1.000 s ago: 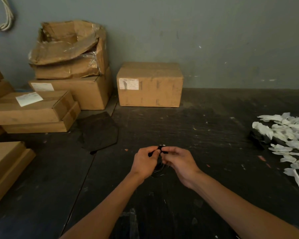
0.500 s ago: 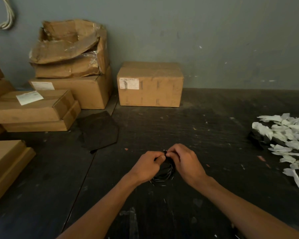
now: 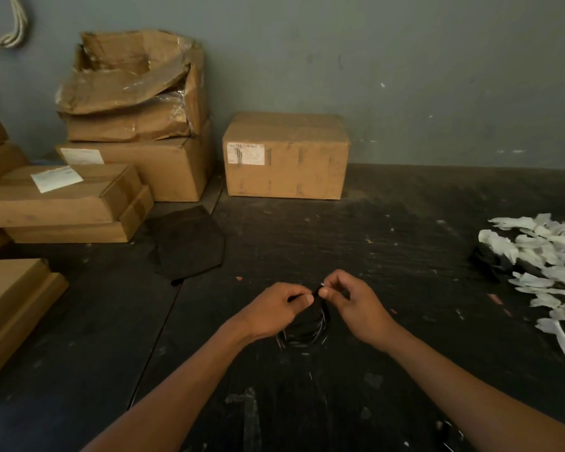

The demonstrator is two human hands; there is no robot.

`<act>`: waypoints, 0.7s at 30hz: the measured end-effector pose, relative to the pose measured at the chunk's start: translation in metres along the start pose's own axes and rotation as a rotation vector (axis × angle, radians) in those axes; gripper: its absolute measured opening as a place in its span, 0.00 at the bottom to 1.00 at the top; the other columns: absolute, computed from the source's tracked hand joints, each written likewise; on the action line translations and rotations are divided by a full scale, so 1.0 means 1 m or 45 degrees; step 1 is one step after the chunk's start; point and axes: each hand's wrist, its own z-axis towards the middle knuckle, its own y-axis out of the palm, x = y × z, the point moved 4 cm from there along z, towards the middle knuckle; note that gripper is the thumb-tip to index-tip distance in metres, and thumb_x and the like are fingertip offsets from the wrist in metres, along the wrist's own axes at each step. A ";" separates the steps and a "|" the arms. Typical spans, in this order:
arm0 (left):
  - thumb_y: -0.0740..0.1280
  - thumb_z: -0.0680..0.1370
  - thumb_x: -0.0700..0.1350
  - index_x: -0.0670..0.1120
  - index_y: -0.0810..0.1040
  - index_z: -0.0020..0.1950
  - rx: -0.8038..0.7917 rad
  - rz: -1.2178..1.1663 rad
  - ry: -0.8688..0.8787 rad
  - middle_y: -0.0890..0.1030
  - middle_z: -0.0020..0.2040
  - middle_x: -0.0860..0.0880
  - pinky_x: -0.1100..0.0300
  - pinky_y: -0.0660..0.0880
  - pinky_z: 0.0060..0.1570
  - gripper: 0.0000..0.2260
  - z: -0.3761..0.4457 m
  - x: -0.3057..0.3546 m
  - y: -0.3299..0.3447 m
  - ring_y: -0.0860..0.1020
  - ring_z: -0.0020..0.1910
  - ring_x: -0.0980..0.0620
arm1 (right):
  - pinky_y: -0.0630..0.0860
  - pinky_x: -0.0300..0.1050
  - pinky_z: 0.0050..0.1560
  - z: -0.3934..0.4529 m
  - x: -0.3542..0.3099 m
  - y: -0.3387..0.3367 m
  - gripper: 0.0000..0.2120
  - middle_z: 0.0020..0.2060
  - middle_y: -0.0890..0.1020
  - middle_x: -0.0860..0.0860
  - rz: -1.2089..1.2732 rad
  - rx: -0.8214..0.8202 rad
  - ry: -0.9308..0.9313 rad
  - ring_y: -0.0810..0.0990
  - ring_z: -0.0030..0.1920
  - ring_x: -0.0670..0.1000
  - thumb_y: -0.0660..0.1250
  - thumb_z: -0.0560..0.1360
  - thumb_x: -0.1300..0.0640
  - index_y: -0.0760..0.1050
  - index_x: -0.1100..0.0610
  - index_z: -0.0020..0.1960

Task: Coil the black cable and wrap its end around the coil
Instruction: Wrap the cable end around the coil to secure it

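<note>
The dark surface (image 3: 405, 256) fills the lower frame, meeting the wall along its far edge; a broad bare stretch lies between the boxes and the paper scraps (image 3: 542, 262) at right. Boxes crowd the left: at least six in the stack (image 3: 111, 177) at upper left, one single box (image 3: 286, 156) at upper centre. Two hands meet at lower centre. The left hand (image 3: 274, 313) and right hand (image 3: 349, 301) both pinch the top of one cable (image 3: 307, 327) coil, hanging between them.

Glossy black cable (image 3: 310, 331) — cardboard boxes (image 3: 286, 156)
</note>
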 end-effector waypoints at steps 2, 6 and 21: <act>0.64 0.80 0.47 0.50 0.77 0.63 0.012 -0.147 0.015 0.82 0.50 0.51 0.62 0.76 0.49 0.11 0.000 -0.003 0.003 0.81 0.48 0.62 | 0.72 0.35 0.40 0.004 0.000 -0.005 0.06 0.37 0.77 0.49 0.067 0.111 0.015 0.75 0.37 0.40 0.65 0.79 0.61 0.75 0.54 0.44; 0.67 0.78 0.46 0.52 0.74 0.62 0.189 -0.248 -0.085 0.81 0.53 0.50 0.58 0.77 0.56 0.12 0.001 -0.023 0.010 0.80 0.54 0.53 | 0.76 0.38 0.38 0.008 0.007 -0.020 0.05 0.38 0.80 0.52 0.246 0.301 0.130 0.79 0.37 0.44 0.64 0.79 0.61 0.75 0.54 0.45; 0.67 0.77 0.39 0.44 0.79 0.57 0.216 -1.141 -0.403 0.82 0.48 0.43 0.43 0.76 0.60 0.09 0.017 -0.032 0.035 0.83 0.54 0.44 | 0.76 0.47 0.44 -0.017 0.047 -0.035 0.05 0.43 0.81 0.54 0.631 0.633 0.609 0.79 0.43 0.51 0.64 0.79 0.56 0.77 0.56 0.50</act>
